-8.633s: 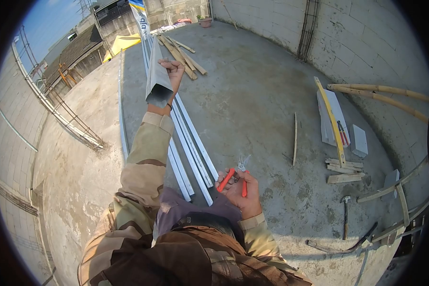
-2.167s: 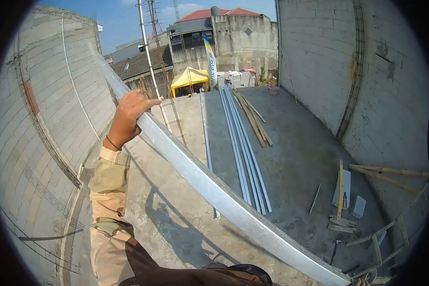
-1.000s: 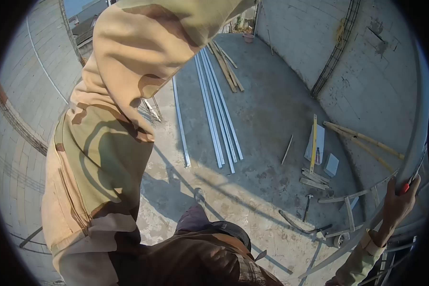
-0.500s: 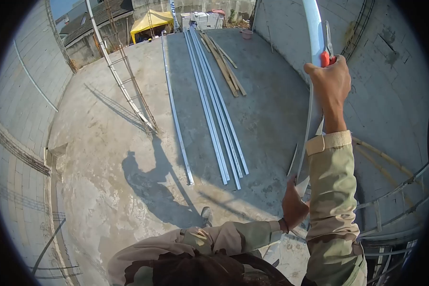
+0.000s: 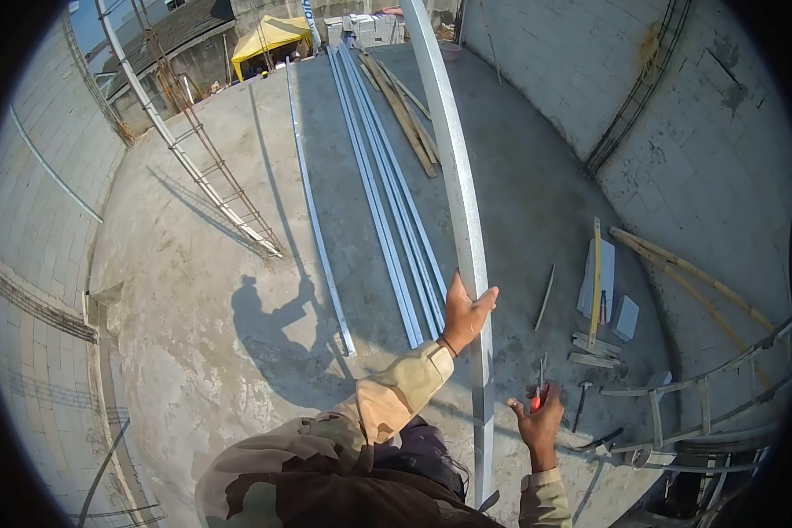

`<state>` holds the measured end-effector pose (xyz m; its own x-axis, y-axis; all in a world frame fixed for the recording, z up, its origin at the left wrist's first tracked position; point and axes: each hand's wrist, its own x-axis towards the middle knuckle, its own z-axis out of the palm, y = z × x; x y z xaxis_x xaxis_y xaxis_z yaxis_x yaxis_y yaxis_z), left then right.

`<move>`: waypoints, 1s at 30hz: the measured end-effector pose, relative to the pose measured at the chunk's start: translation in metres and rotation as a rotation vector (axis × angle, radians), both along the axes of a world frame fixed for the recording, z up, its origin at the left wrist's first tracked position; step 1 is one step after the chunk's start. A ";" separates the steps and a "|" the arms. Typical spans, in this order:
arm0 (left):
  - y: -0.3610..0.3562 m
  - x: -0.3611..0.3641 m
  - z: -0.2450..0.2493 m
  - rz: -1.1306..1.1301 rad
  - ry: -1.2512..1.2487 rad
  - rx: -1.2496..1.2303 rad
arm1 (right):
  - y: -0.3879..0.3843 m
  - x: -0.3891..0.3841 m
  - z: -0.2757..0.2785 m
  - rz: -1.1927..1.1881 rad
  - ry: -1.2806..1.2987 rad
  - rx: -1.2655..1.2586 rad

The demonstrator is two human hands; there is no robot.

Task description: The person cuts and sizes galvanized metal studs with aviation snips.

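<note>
A long metal profile [image 5: 456, 167] rises nearly upright in front of me, its lower end by my feet. My left hand [image 5: 468, 311] is wrapped round it at about mid-height of the view. Lower and to the right, apart from the profile, my right hand [image 5: 539, 415] is closed on red-handled snips [image 5: 537, 400], whose blades point up. Beyond the profile, several long metal profiles [image 5: 380, 194] lie side by side on the concrete floor, with a single one [image 5: 312, 207] to their left.
Wooden planks [image 5: 405, 110] lie behind the profiles. A yellow level [image 5: 597, 282], white blocks [image 5: 625, 318] and a hammer [image 5: 582, 405] are on the floor at right, near bamboo poles [image 5: 695, 273] and a metal ladder [image 5: 704, 400]. A rebar column [image 5: 202, 163] stands at left.
The upright profile has moved left, toward the middle of the view. My left hand has risen along it. My right hand has come down with the snips, away from the profile.
</note>
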<state>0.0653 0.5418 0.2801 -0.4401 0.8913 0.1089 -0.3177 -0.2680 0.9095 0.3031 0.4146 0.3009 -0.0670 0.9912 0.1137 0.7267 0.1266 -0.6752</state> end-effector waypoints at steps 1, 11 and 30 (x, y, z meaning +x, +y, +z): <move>0.012 -0.012 -0.010 0.021 0.019 -0.055 | -0.039 0.023 -0.043 -0.080 -0.035 -0.014; 0.079 -0.048 -0.152 0.097 -0.103 -0.207 | -0.161 0.053 -0.189 -0.339 -0.204 -0.614; 0.211 -0.323 -0.321 0.029 -0.534 -0.515 | -0.005 -0.068 -0.258 -0.211 -0.403 -0.846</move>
<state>-0.2574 0.7523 -0.0406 -0.3399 0.7588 -0.5557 -0.7515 0.1362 0.6456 0.2355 0.4094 0.0431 0.2444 0.7307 -0.6374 0.8764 -0.4477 -0.1772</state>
